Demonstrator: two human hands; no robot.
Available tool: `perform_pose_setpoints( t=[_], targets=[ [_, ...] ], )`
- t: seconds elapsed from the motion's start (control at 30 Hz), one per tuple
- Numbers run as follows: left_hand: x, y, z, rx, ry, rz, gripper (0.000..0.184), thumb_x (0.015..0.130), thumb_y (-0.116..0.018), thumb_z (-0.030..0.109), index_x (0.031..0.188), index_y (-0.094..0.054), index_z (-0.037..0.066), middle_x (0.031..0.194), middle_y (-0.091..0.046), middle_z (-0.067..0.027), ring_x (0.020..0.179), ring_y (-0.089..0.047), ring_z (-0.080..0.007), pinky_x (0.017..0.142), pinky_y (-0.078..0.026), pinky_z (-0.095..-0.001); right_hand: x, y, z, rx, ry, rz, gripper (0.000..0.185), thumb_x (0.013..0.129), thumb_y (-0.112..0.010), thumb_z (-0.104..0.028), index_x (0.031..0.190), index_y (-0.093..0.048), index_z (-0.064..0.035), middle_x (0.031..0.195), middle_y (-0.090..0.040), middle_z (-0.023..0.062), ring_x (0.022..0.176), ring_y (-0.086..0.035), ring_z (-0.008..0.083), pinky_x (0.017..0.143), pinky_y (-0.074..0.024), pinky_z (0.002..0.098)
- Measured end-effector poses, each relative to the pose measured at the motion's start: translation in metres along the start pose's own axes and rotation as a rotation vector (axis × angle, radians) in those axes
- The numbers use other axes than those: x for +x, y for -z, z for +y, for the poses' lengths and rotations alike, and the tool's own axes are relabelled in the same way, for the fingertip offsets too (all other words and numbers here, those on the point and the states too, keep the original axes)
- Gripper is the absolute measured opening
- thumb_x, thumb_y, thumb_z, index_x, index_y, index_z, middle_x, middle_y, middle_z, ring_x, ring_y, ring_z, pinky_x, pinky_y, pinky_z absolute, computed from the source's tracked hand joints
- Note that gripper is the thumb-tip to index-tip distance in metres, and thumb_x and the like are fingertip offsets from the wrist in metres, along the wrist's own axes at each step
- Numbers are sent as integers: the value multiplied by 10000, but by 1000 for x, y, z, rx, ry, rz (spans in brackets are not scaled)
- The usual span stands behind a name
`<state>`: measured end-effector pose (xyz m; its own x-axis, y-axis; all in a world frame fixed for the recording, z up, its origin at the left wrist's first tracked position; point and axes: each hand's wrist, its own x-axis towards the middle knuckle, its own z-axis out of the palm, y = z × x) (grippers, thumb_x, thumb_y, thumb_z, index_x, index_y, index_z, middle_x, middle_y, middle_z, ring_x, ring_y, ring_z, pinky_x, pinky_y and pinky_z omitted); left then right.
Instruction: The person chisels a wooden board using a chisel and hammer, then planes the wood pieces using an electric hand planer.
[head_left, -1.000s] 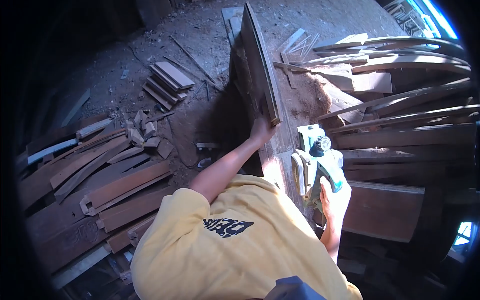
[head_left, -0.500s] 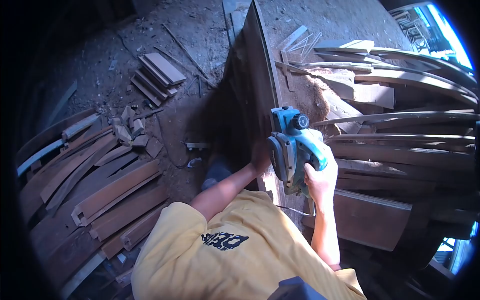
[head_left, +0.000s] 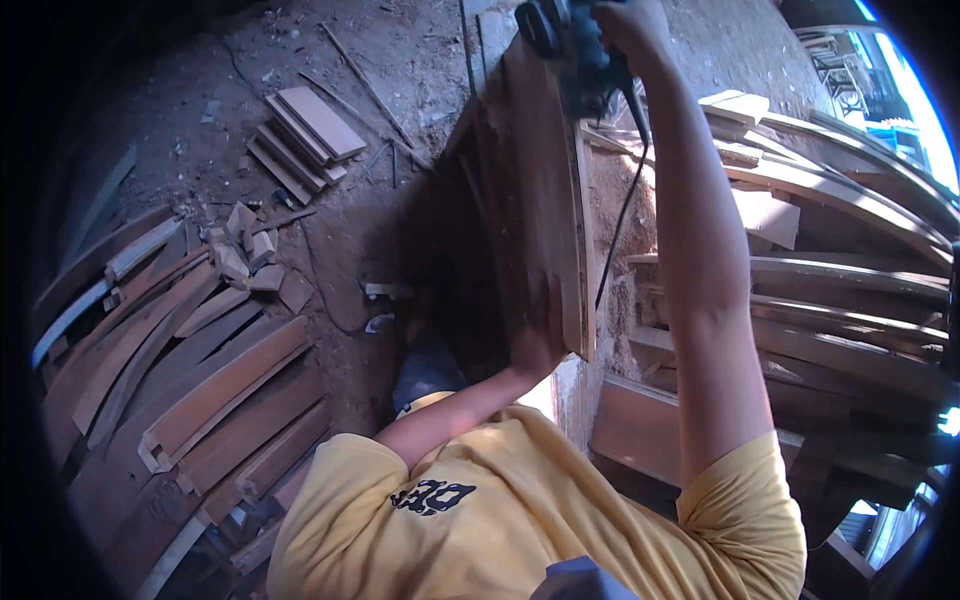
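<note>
A long wooden board (head_left: pixel 545 190) stands on its edge in front of me and stretches away toward the far end. My right hand (head_left: pixel 632 38) grips the handle of an electric planer (head_left: pixel 582 75), which sits over the board's far end with my arm stretched out. Its black cord (head_left: pixel 628 215) hangs down along the board's right side. Low on the board's left face, near its close end, my left hand (head_left: pixel 541 335) lies with fingers stretched out flat against the wood. Shadow darkens that face and part of the fingers.
Curved wooden pieces (head_left: pixel 840 270) are piled on the right. More long pieces (head_left: pixel 230 400) lie stacked on the left, beside small offcuts (head_left: pixel 240 250). A short stack of planks (head_left: pixel 310 140) rests on the dusty floor ahead. Thin sticks (head_left: pixel 365 85) lie nearby.
My right hand has pushed the planer forward, from the near part of the board to its far end. My left hand stays against the board's left face.
</note>
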<state>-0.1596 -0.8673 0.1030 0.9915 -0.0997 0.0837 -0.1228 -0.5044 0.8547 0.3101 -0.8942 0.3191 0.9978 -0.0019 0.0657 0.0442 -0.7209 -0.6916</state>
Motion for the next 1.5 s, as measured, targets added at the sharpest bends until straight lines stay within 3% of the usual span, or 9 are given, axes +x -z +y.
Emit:
perform_pose_setpoints(
  t=[0.33, 0.43, 0.63, 0.7, 0.83, 0.93, 1.13, 1.3, 1.5],
  targets=[
    [11, 13, 7, 68, 1, -4, 1019, 911, -720, 228, 1692, -115, -19, 1708, -191, -369, 1188, -650, -556, 707, -639, -493, -179, 50, -4, -35, -59, -166, 231, 863, -733, -196, 733, -690, -10, 600, -628, 44, 526, -615, 141, 521, -481, 332],
    [6, 5, -2, 122, 33, -86, 1000, 933, -700, 239, 1695, -107, -17, 1720, -189, -348, 1287, -609, -521, 769, -644, -481, -351, 86, -18, 37, -310, -102, 103, 833, -693, -81, 912, -691, -14, 660, -614, 28, 562, -593, 115, 543, -461, 290],
    [4, 14, 1, -106, 91, -112, 909, 1000, -626, 230, 1705, -98, 5, 1724, -181, -341, 1490, -400, -537, 847, -644, -481, -578, 135, 11, 96, -676, -37, 543, 713, -724, 3, 1253, -696, 51, 1075, -778, 171, 988, -736, 214, 944, -551, 336],
    [0, -6, -16, -57, 74, -115, 899, 1005, -624, 241, 1704, -110, 7, 1725, -184, -337, 1461, -436, -542, 839, -644, -486, -557, 130, 8, 33, -672, -53, 504, 729, -734, 4, 1229, -700, 52, 1041, -778, 167, 959, -729, 203, 924, -550, 335],
    [-1, -14, -20, -243, 90, -66, 593, 926, -758, 312, 1396, -567, 7, 1229, -692, -210, 987, -714, -439, 888, -564, -516, -468, 113, -20, 18, -606, -124, 444, 802, -698, 6, 1246, -702, 22, 928, -749, 126, 759, -640, 157, 765, -547, 324],
    [6, 0, -9, 76, -69, -8, 965, 955, -691, 304, 1700, -152, 13, 1699, -281, -314, 1384, -539, -505, 1019, -531, -626, -387, 95, -29, 112, -478, -101, 581, 818, -660, 8, 1398, -673, -30, 774, -686, 40, 631, -582, 91, 620, -499, 276],
    [12, 22, 13, 116, 27, 4, 1051, 873, -760, 224, 1690, -147, -24, 1692, -219, -380, 1502, -352, -597, 1101, -485, -640, -180, 43, -29, 102, -241, -58, 107, 852, -715, -61, 786, -666, 7, 635, -586, 22, 511, -570, 112, 475, -451, 287],
    [12, 21, 12, 17, 26, -61, 1064, 849, -754, 153, 1669, -120, -86, 1662, -196, -446, 1502, -324, -626, 1120, -499, -594, 31, -1, 5, 154, 31, -136, 204, 883, -736, -168, 750, -704, -17, 616, -616, 37, 519, -584, 131, 514, -449, 316],
    [13, 22, 9, -46, 0, -53, 1083, 852, -766, 140, 1661, -94, -114, 1661, -179, -457, 1368, -465, -636, 954, -593, -544, -20, 14, -43, 50, -150, -79, 111, 831, -660, -81, 802, -720, 7, 644, -630, 68, 520, -592, 174, 470, -456, 356]
  ],
)
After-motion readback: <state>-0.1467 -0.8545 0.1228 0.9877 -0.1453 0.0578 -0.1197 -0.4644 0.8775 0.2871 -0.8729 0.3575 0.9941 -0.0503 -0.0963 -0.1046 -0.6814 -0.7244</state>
